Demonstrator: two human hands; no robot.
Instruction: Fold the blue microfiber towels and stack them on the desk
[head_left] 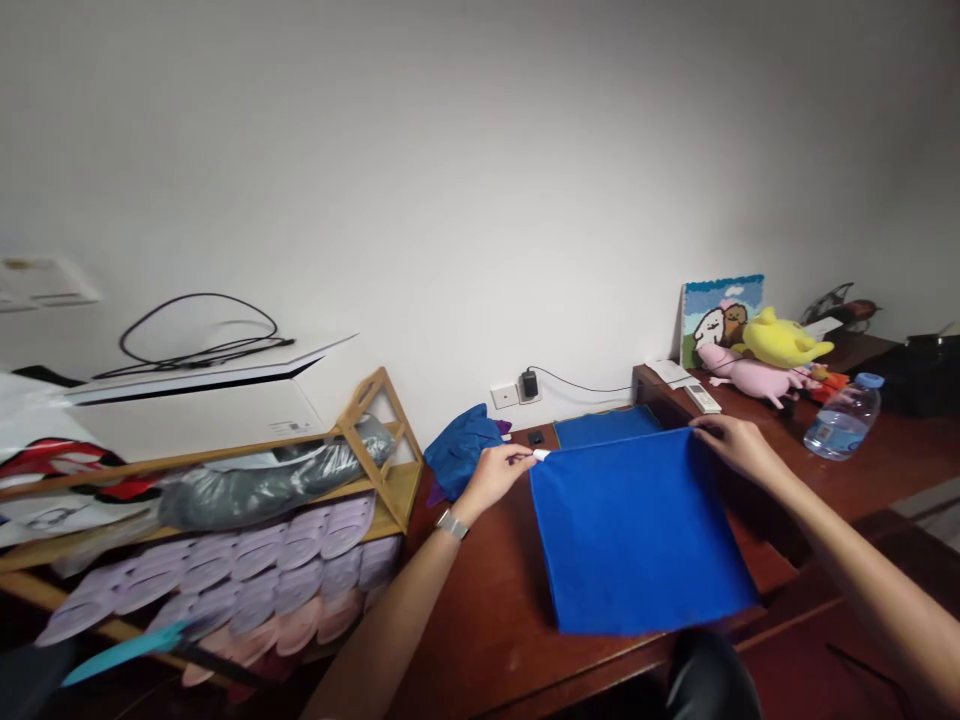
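Note:
A square blue cloth (637, 540) hangs spread out between my two hands over the desk. My left hand (499, 472) pinches its upper left corner, where a small white tag (541, 455) shows by the fingertips. At the upper right corner, my right hand (731, 440) is closed on the edge of the cloth. Behind my left hand lies a crumpled blue cloth (461, 447) with some purple beside it. Another blue cloth (604, 428) lies flat at the back of the desk, partly hidden by the held one.
The reddish-brown desk (480, 610) meets the wall. On its raised right part are a remote control (703, 398), a pink plush toy (754, 377), a yellow plush toy (784, 340), a picture and a water bottle (844, 425). A wooden rack (405, 490) with several slippers stands left; a plugged charger (529, 383) trails a cable.

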